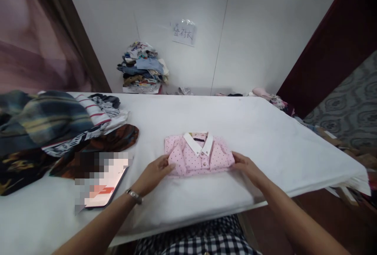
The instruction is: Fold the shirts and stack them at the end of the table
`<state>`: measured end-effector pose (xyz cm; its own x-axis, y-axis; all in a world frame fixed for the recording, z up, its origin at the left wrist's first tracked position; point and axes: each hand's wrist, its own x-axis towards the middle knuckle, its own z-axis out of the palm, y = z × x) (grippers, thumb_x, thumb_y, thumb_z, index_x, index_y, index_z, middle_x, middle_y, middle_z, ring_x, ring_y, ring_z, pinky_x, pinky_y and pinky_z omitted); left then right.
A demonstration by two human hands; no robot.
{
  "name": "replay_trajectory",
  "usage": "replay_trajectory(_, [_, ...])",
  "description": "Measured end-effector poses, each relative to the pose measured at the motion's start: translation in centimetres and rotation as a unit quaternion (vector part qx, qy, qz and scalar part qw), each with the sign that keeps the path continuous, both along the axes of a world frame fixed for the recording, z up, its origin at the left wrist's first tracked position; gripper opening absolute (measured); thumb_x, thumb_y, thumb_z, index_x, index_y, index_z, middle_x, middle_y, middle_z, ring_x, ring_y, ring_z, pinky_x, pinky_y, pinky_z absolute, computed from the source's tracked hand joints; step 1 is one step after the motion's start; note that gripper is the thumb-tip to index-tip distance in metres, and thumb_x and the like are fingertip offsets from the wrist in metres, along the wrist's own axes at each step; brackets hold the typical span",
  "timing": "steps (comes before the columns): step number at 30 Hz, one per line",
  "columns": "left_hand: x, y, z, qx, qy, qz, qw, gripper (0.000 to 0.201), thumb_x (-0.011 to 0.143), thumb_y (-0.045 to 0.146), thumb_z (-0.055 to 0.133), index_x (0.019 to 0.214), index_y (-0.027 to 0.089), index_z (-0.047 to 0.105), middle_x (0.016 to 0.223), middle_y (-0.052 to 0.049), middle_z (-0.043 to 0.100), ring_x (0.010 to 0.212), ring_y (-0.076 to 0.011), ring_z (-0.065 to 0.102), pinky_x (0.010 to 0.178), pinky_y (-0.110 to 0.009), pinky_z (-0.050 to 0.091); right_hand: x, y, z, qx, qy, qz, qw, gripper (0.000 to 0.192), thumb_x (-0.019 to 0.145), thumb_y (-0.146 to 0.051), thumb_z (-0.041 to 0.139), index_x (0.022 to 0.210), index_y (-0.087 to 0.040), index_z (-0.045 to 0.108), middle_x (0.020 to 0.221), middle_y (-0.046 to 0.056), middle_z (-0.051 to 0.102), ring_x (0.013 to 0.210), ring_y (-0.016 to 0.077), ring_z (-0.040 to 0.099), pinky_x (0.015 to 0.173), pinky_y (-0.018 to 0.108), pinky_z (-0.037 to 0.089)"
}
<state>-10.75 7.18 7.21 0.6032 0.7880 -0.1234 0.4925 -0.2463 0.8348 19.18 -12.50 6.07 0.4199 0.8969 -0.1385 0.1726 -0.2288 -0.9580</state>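
A pink shirt (194, 163) with small dark dots and a white collar lies folded into a compact bundle on the white-covered table, its collar toward the far side. My left hand (159, 170) pinches the shirt's near left edge between thumb and fingers. At the opposite side, my right hand (244, 164) grips the near right edge, with the fingertips partly hidden by the cloth. A metal bracelet (134, 196) circles my left wrist.
Left of the shirt lies a heap of clothes (55, 117), with a phone or tablet (106, 192), partly blurred out, in front. Behind the white table (188, 110) rises a clothing stack (144, 66). A handwritten sign (184, 32) hangs on the wall. Pink cloth (262, 93) lies at the far right corner.
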Motion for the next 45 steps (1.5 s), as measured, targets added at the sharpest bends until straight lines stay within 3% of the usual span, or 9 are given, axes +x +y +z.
replay_trajectory(8, [2.8, 0.5, -1.0, 0.122, 0.124, 0.066, 0.983, 0.042, 0.080, 0.043, 0.052, 0.112, 0.018, 0.059, 0.097, -0.009, 0.069, 0.091, -0.0235, 0.064, 0.074, -0.031, 0.046, 1.1, 3.8, -1.9, -0.068, -0.213, -0.094, 0.970, 0.054, 0.076, -0.036, 0.057, 0.128, -0.020, 0.055, 0.084, 0.003, 0.069, 0.077, 0.0205, 0.063, 0.075, 0.035, 0.048])
replay_trajectory(13, [1.8, 0.3, -1.3, 0.161, 0.202, 0.068, 0.964, 0.044, 0.084, 0.044, 0.046, 0.117, 0.016, 0.055, 0.096, -0.011, 0.069, 0.090, -0.0260, 0.064, 0.074, -0.035, 0.047, 1.1, 3.4, -2.9, -0.070, -0.365, -0.048, 0.927, 0.045, 0.081, -0.033, 0.049, 0.123, -0.017, 0.059, 0.114, 0.011, 0.065, 0.103, 0.0259, 0.059, 0.089, 0.039, 0.045])
replay_trajectory(17, [2.1, 0.0, 0.1, 0.280, 0.111, 0.076, 0.951, 0.046, 0.086, 0.044, 0.045, 0.120, 0.014, 0.054, 0.117, -0.013, 0.064, 0.106, -0.0253, 0.059, 0.090, -0.038, 0.045, 0.4, 3.4, -1.5, 0.031, -0.416, -0.070, 0.906, 0.047, 0.087, -0.041, 0.045, 0.125, -0.017, 0.057, 0.133, 0.013, 0.052, 0.124, 0.0276, 0.046, 0.100, 0.044, 0.039])
replay_trajectory(21, [4.3, -1.2, 0.3, 0.401, 0.070, -0.015, 0.913, 0.052, 0.090, 0.049, 0.038, 0.130, 0.017, 0.048, 0.141, -0.012, 0.046, 0.132, -0.0254, 0.037, 0.110, -0.044, 0.027, -1.8, 4.8, -0.7, 0.092, -0.454, 0.007, 0.886, 0.053, 0.090, -0.047, 0.040, 0.136, -0.021, 0.045, 0.150, 0.010, 0.032, 0.140, 0.0259, 0.023, 0.111, 0.047, 0.024])
replay_trajectory(28, [6.2, -0.9, -3.8, 0.316, 0.203, -0.136, 0.917, 0.071, 0.086, 0.066, 0.028, 0.139, 0.021, 0.040, 0.151, -0.010, 0.032, 0.140, -0.0300, 0.022, 0.112, -0.053, 0.016, -3.2, 6.6, -3.1, -0.075, -0.450, 0.146, 0.878, 0.065, 0.089, -0.055, 0.036, 0.143, -0.019, 0.035, 0.154, 0.011, 0.019, 0.143, 0.0266, 0.012, 0.113, 0.050, 0.007])
replay_trajectory(34, [4.2, -2.2, -2.3, 0.368, 0.155, -0.159, 0.903, 0.075, 0.080, 0.064, 0.046, 0.142, 0.022, 0.035, 0.150, -0.012, 0.032, 0.140, -0.0307, 0.023, 0.111, -0.057, 0.015, -2.6, 4.5, -1.7, 0.080, -0.295, 0.014, 0.952, 0.053, 0.085, -0.052, 0.048, 0.125, -0.019, 0.058, 0.139, 0.013, 0.048, 0.133, 0.0287, 0.036, 0.110, 0.048, 0.026])
replay_trajectory(38, [3.2, -3.1, -2.5, 0.435, 0.122, -0.228, 0.863, 0.051, 0.084, 0.039, 0.054, 0.133, 0.025, 0.046, 0.144, -0.009, 0.043, 0.130, -0.0263, 0.040, 0.107, -0.049, 0.028, -5.2, 0.4, -0.7, 0.077, -0.001, -0.058, 0.995, 0.037, 0.078, -0.050, 0.060, 0.097, -0.018, 0.068, 0.093, 0.010, 0.070, 0.084, 0.0234, 0.066, 0.080, 0.041, 0.051])
replay_trajectory(41, [3.9, -2.6, -2.4, 0.448, 0.118, -0.251, 0.850, 0.031, 0.091, 0.025, 0.041, 0.118, 0.021, 0.057, 0.125, -0.009, 0.060, 0.111, -0.0224, 0.056, 0.093, -0.042, 0.042, -8.1, -1.7, -0.7, -0.034, 0.269, -0.001, 0.963, 0.043, 0.074, -0.048, 0.067, 0.104, -0.018, 0.062, 0.089, 0.009, 0.070, 0.070, 0.0200, 0.067, 0.061, 0.033, 0.053])
replay_trajectory(45, [5.4, -1.9, -0.7, 0.458, 0.111, -0.226, 0.852, 0.032, 0.094, 0.023, 0.031, 0.099, 0.018, 0.062, 0.090, -0.008, 0.069, 0.086, -0.0206, 0.063, 0.084, -0.039, 0.044, -10.0, -1.0, -0.8, -0.034, 0.430, 0.005, 0.902, 0.042, 0.076, -0.045, 0.068, 0.105, -0.018, 0.055, 0.107, 0.014, 0.067, 0.093, 0.0235, 0.067, 0.069, 0.034, 0.054])
